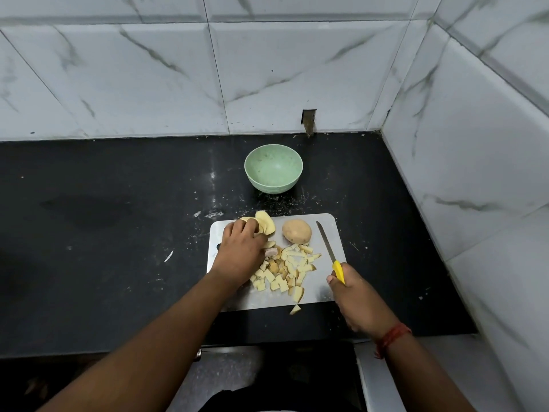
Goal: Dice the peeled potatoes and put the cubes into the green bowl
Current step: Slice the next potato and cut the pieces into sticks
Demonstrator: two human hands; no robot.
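On the grey cutting board (323,295) near the worktop's front edge, the left hand (242,254) curls its fingers over potato slices (265,223) at the board's far left corner. The right hand (355,298) grips a yellow-handled knife (329,251) along the board's right edge, blade pointing away. Potato cubes (285,272) lie mid-board, a whole potato (296,231) behind them. The green bowl (273,168) stands beyond the board, holding no cubes.

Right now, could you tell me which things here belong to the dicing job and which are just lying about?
Job: green bowl, cutting board, knife, whole potato, potato slices, cut cubes, one stray cube off the board.
Lying about: scattered crumbs on the black counter.
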